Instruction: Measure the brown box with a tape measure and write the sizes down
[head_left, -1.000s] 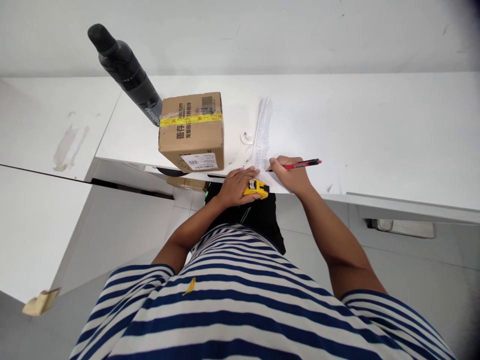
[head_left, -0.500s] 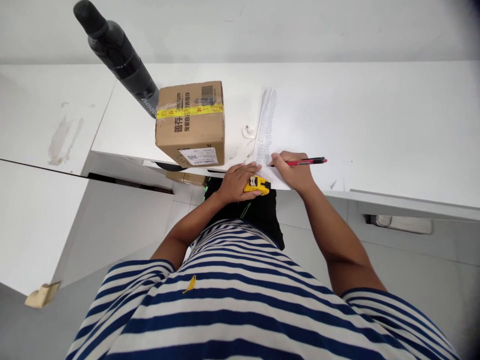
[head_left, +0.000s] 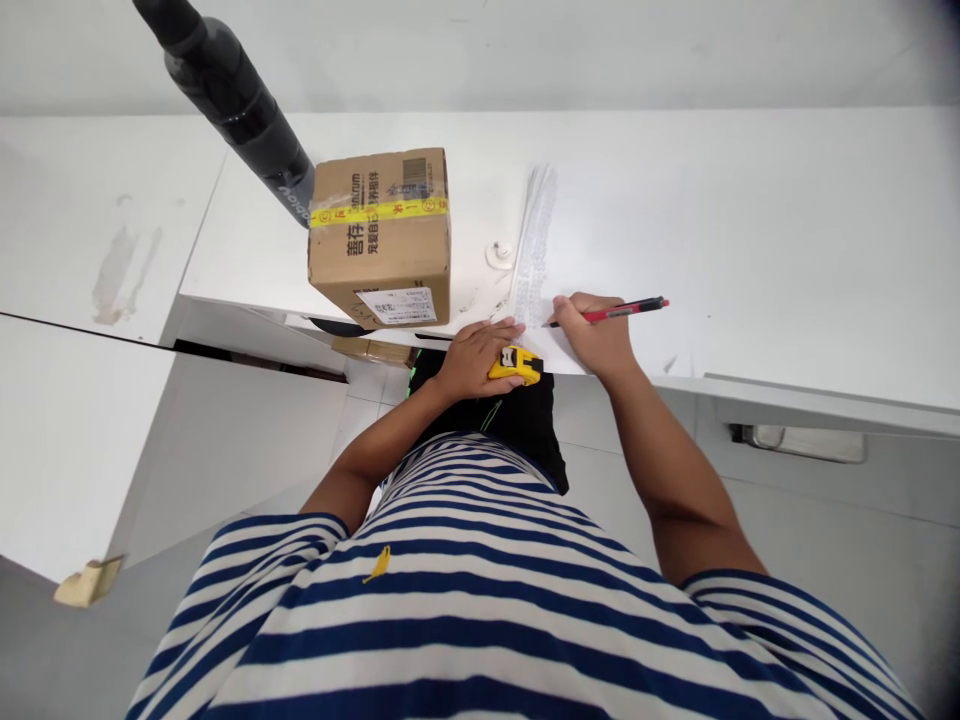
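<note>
A yellow tape measure [head_left: 516, 367] sits in my left hand [head_left: 472, 362], held between the thumb and the fingers at the table's front edge. The fingertips of that hand rest on the lower left part of a paper with dense writing [head_left: 533, 245]. My right hand [head_left: 600, 335] is closed around a red and black pen [head_left: 630, 309]. The pen's tip points left, at the lower right part of the paper; whether it touches the sheet I cannot tell.
A taped cardboard box [head_left: 379, 240] stands left of the paper, with a tall black bottle [head_left: 236, 110] behind it. A small white round object [head_left: 498, 255] lies between box and paper. The white table [head_left: 787, 240] meets a wall at the back. A metal case [head_left: 806, 442] shows below the table at right.
My right hand and the pen have shifted slightly right, the tip moving a little along the paper. My left hand keeps the tape measure in place. The whole view has tilted slightly.
</note>
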